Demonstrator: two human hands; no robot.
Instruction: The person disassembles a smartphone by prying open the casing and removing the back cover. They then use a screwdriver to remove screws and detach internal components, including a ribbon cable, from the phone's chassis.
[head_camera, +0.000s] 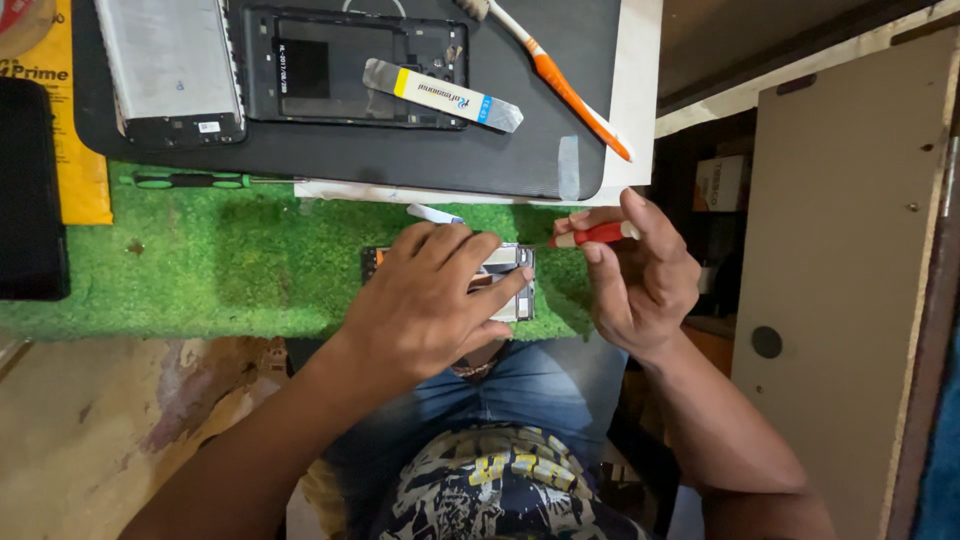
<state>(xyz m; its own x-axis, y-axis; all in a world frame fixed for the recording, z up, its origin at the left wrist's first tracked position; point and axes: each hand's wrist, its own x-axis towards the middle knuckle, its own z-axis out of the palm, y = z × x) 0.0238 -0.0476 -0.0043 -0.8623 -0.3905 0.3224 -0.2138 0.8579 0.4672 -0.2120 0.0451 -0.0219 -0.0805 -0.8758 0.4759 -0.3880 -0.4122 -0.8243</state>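
Far left: a black rectangular slab (30, 190) lies at the frame edge beside a yellow printed packet (85, 150). On the green artificial-turf mat (230, 265), a green-and-black screwdriver (190, 180) lies with its long axis running left to right, just below a black rubber work mat (350, 155). That mat carries a grey metal phone back panel (170, 65), a black plastic phone frame (350, 65) and, resting across the frame, a flat steel pry tool with yellow and blue bands (440, 95); an orange-and-white toothbrush (560, 80) lies diagonally at the mat's right end.

Centre: the left hand (430, 305) lies palm down on an opened phone chassis with exposed metal parts (515, 275), fingers spread and pressing it flat on the turf. The chassis runs left to right, most of it hidden under the hand, only its right end showing.

Right: the right hand (640, 275) pinches a small red-handled precision screwdriver (595, 236) between thumb and fingertips. The tool runs roughly parallel to the chassis, tip pointing left, hovering just above the exposed right end; contact cannot be made out. The right hand is thus the nearer to the exposed end of the chassis. Further right stands a beige wooden panel (840, 250).
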